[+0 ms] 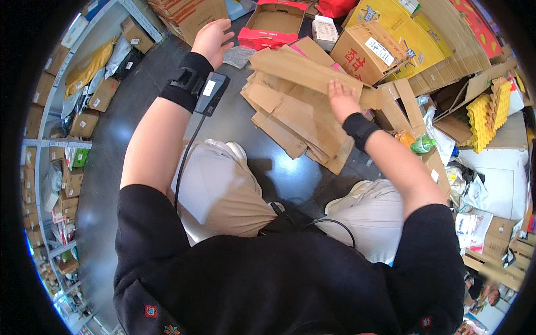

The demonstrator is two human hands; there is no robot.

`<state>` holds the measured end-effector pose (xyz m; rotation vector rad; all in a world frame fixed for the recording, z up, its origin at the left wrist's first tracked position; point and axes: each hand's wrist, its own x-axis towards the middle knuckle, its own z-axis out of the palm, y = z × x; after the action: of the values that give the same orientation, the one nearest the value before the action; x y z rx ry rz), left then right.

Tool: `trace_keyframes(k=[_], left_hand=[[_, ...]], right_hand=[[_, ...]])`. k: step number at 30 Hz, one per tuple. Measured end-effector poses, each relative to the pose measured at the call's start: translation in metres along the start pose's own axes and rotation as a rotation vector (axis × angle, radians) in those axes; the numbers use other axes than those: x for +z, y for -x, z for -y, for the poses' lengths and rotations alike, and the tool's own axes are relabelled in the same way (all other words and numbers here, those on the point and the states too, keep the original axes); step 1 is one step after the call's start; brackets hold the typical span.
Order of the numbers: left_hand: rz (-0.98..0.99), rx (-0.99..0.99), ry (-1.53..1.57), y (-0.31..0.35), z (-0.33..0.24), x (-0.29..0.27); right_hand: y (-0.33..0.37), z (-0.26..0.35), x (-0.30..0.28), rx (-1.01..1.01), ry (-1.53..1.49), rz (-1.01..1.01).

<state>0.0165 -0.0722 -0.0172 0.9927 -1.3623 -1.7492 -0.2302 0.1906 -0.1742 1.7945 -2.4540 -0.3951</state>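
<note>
A stack of flattened cardboard (290,114) lies on the dark floor in front of my knees, its sheets overlapping unevenly. My right hand (343,101) rests on the top sheet near its right end, fingers stretched out flat. Off to the left, my left hand (213,42) is raised in the air with its fingers apart and nothing in it. Nearest to that hand is a red open-topped box (264,39). Both wrists wear black bands, and a small black device (212,94) with a cable is attached at the left one.
A brown carton (357,56) and a small white box (324,30) stand beyond the stack. Yellow printed cardboard (385,22) leans behind them. To the right are a green bottle (422,144) and yellow egg-crate foam (484,120). Shelves with parcels (84,123) line the left.
</note>
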Motion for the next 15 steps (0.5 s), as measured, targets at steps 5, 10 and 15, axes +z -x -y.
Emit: trace_keyframes(k=[5,10,15], left_hand=[[0.093,0.005,-0.067,0.015,-0.011,0.009],[0.170,0.026,-0.105,0.023,-0.001,-0.003],[0.286,-0.005,-0.109,0.020,-0.001,0.003]], right_hand=[[-0.008,0.049,0.084,0.212,-0.148,0.126],[-0.014,0.080,0.055,0.209,-0.284,0.159],[-0.056,0.056,0.085,0.275,-0.520,0.210]])
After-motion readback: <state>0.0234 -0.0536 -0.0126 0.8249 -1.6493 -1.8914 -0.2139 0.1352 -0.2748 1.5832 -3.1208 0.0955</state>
